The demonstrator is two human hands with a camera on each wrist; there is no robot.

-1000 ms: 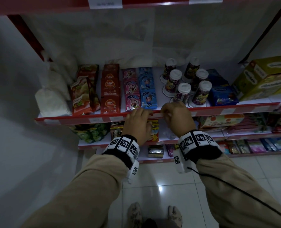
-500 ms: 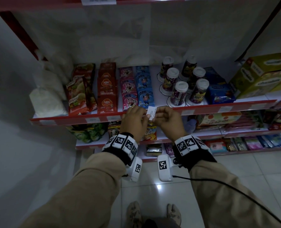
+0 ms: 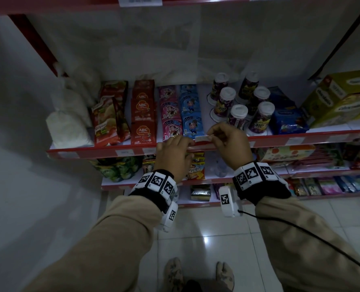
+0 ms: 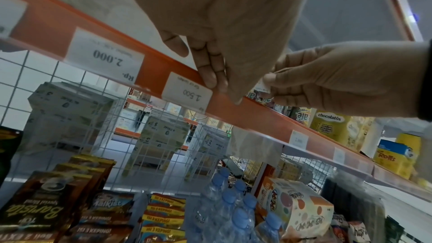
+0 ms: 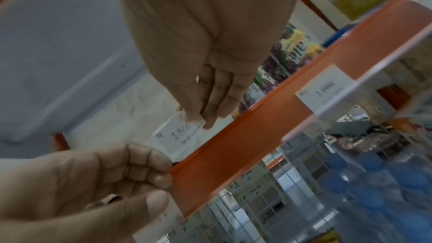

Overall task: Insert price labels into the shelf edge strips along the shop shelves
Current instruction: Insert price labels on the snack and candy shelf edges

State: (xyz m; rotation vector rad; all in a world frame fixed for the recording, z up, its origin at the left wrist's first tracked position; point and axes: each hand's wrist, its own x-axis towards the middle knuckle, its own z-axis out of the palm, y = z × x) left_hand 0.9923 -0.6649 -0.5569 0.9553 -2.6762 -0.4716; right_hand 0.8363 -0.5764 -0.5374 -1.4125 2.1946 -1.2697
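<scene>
The red shelf edge strip (image 3: 280,142) runs along the front of the snack shelf. My left hand (image 3: 186,144) curls its fingers over the strip's top edge, with the thumb below, beside a fitted "1.500" label (image 4: 187,92). My right hand (image 3: 213,137) pinches a loose white price label (image 3: 202,138) at its right end and holds it level at the strip's top edge, just right of the left fingers. In the right wrist view the held label (image 5: 177,134) also reads "1.500", and my left fingers (image 5: 151,171) sit on the strip's rim.
Sachets (image 3: 142,131), pouches (image 3: 190,123) and lidded cups (image 3: 238,116) stand close behind the strip. A fitted "2.000" label (image 4: 105,56) sits further left and another (image 5: 325,88) to the right. Water bottles (image 4: 233,210) and snack packs fill the shelf below. Yellow boxes (image 3: 343,95) stand at right.
Half a second ago both hands held the label a little below and in front of the strip. Now they have risen, and the label lies flat along the strip's top edge.
</scene>
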